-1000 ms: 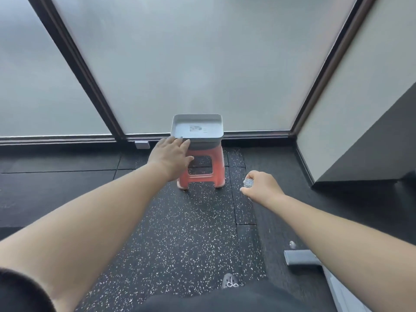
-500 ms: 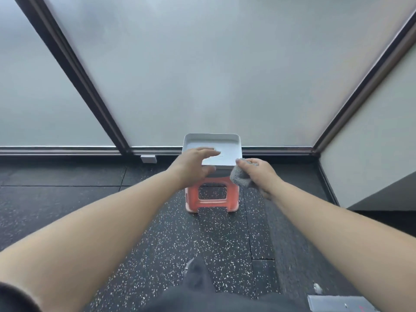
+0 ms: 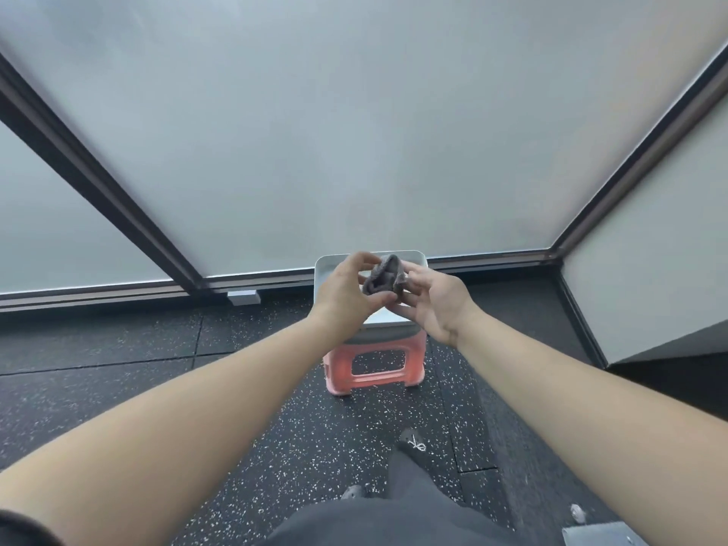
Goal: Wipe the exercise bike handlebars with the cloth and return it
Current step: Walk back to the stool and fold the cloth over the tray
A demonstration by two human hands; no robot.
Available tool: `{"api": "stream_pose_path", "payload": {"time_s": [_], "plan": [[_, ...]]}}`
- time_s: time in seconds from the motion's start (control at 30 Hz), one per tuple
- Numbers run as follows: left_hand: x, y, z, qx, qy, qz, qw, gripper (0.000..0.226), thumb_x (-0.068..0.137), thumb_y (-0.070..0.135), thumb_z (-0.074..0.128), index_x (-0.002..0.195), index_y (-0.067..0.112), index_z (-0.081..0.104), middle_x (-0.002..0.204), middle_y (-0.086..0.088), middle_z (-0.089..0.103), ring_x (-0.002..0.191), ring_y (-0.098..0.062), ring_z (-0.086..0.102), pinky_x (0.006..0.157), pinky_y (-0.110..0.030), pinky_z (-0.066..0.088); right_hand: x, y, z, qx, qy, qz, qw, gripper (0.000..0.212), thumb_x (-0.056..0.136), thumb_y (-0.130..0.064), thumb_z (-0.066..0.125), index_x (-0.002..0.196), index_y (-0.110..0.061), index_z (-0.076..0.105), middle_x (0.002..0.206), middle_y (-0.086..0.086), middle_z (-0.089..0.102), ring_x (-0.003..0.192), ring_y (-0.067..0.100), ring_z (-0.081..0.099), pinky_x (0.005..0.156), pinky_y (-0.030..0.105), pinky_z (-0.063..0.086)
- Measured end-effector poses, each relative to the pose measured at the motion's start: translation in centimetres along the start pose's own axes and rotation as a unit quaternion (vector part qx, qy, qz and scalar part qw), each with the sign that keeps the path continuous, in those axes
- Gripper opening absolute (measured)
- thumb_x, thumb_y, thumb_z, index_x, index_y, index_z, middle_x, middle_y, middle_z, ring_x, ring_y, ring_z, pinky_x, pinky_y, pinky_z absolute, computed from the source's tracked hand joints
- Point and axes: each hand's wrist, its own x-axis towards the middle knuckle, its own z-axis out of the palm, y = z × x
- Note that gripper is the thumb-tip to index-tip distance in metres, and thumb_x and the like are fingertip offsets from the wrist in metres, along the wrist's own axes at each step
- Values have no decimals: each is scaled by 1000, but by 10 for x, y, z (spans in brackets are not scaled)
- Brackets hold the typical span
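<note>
Head view
Cloth point(image 3: 384, 278): a small grey cloth, bunched and folded, held up between both hands above the tray, at the far middle of the scene.
Left hand point(image 3: 346, 287): back of the hand faces the camera; fingers curl round the left side of the cloth, with the thumb under its lower edge, so it grips the cloth.
Right hand point(image 3: 435, 299): palm turned toward the camera; thumb and fingertips pinch the right edge of the cloth, the remaining fingers loosely bent. How many fingers touch the fabric I cannot tell.
Hands together: the 2 hands sit just beside each other, nearly touching below the cloth.
Tray point(image 3: 324, 271): a white rectangular tray with a raised rim, resting on the stool; most of it is hidden behind the hands, and only its far and left rim and a strip of its near part show.
Stool point(image 3: 374, 370): a low red plastic stool with a dark top and a rectangular opening in its near side, standing on the floor just before the windows.
Floor point(image 3: 275, 447): black rubber tiles speckled white.
Windows point(image 3: 354, 132): frosted glass panels in dark frames across the far side.
Wall point(image 3: 650, 289): a pale wall at the right.
Shoe point(image 3: 411, 441): 1 dark shoe near, below the stool.
Grey part point(image 3: 602, 535): a grey metal piece at the near right corner; what it belongs to I cannot tell.
</note>
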Motion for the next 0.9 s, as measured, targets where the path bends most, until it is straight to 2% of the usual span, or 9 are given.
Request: {"api": "stream_pose_path", "payload": {"time_s": [0.13, 0.17, 0.27, 0.4, 0.57, 0.67, 0.77, 0.83, 0.9], "plan": [[45, -14, -3, -71, 16, -57, 996, 36, 77, 23, 75, 108, 28, 56, 95, 15, 63, 85, -3, 61, 66, -5, 42, 39, -16, -4, -91, 3, 9, 996, 46, 89, 2, 44, 128, -21, 54, 101, 4, 71, 97, 24, 68, 90, 44, 51], [58, -17, -3, -100, 19, -71, 992, 29, 79, 22, 74, 102, 28, 58, 93, 12, 67, 84, -6, 64, 70, -8, 46, 49, -20, -6, -107, 7, 7, 994, 44, 89, -1, 51, 127, -22, 54, 100, 3, 72, 97, 22, 69, 88, 43, 52], [93, -24, -2, -193, 2, -126, 973, 13, 82, 15, 71, 91, 22, 63, 92, -4, 72, 85, -20, 69, 85, -36, 56, 78, -32, -17, -135, 19, 10, 991, 47, 85, -17, 69, 129, -24, 52, 114, 5, 68, 106, 20, 66, 80, 39, 56], [132, -29, 2, -245, -21, -185, 951, 10, 88, 6, 63, 97, 9, 62, 98, -14, 69, 90, -26, 67, 83, -39, 57, 116, -44, -35, -148, 30, 32, 988, 58, 78, -28, 77, 128, -27, 48, 121, -1, 59, 107, 23, 63, 79, 42, 58], [169, -42, 12, -278, 24, -218, 935, 8, 92, 4, 54, 92, 10, 59, 91, -9, 66, 81, -21, 64, 81, -40, 57, 153, -50, -53, -131, 54, 23, 990, 8, 91, -14, 62, 95, -20, 60, 92, 8, 68, 68, 16, 69, 63, 35, 60], [182, -51, 20, -311, 48, -244, 917, 13, 94, 3, 49, 97, 14, 56, 97, -10, 64, 82, -21, 64, 77, -38, 57, 167, -50, -58, -59, 25, 46, 997, 14, 90, -5, 60, 97, -18, 60, 85, 4, 69, 65, 15, 69, 59, 31, 60], [192, -61, 24, -353, 55, -273, 893, 34, 95, -3, 40, 111, 24, 54, 98, -9, 63, 81, -20, 63, 72, -36, 57, 180, -48, -62, -34, -14, 61, 997, 24, 91, 0, 56, 105, -19, 63, 86, 4, 70, 70, 15, 69, 60, 30, 59], [198, -68, 25, -386, 38, -302, 871, 44, 93, -2, 36, 116, 29, 58, 98, -7, 64, 80, -20, 63, 73, -39, 57, 189, -46, -65, -85, -26, 49, 995, 28, 91, 4, 55, 103, -18, 67, 94, 9, 68, 77, 19, 68, 67, 32, 60], [204, -77, 26, -411, 19, -338, 847, 30, 95, 19, 44, 115, 30, 64, 115, -10, 62, 91, -24, 65, 77, -45, 57, 198, -43, -67, -207, -17, 16, 978, 31, 89, 5, 57, 97, -21, 71, 108, 10, 66, 87, 21, 66, 78, 34, 59]]}}
